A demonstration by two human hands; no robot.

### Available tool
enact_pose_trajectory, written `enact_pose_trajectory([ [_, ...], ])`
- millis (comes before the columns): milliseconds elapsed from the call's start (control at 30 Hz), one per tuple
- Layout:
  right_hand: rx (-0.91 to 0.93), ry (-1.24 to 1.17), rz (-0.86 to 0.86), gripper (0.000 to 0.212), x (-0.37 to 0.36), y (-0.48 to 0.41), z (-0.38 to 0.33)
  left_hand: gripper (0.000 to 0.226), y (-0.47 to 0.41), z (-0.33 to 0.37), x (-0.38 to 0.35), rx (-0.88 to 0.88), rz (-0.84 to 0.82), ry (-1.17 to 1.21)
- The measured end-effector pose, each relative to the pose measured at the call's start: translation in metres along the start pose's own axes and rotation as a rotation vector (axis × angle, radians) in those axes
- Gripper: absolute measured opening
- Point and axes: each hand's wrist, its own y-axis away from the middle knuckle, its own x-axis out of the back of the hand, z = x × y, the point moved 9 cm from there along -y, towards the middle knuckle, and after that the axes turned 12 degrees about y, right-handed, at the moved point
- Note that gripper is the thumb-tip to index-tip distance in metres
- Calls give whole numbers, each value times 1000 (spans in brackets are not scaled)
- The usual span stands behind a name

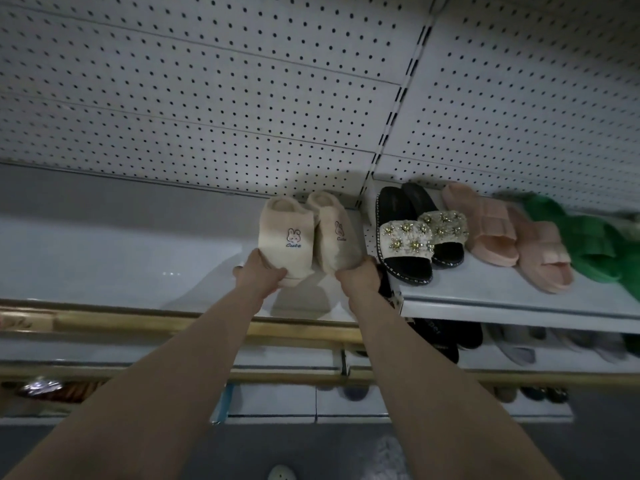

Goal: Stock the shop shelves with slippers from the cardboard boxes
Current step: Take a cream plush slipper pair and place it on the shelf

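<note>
Reaching up, a person's left hand (263,277) and right hand (358,278) each grip a toe of the cream bunny slippers (287,237), seemingly squaring the pair toes-out on the white shelf (138,258); beaded black sandals (412,242) sit at their 3 o'clock, pegboard (207,98) at 12

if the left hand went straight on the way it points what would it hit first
The left hand grips the left slipper; pushed straight on, slipper and hand would likely meet the pegboard behind the shelf first, though depth is unclear.
</note>
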Motion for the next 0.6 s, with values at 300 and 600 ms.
enact_pose_trajectory([
  [300, 109, -62, -45, 72, 16, 53, -17, 63, 36, 27, 10, -118, -54, -2],
  [600, 230, -107, 151, 50, 80, 118, -7, 47, 117, 80, -39, -376, -383, -19],
])
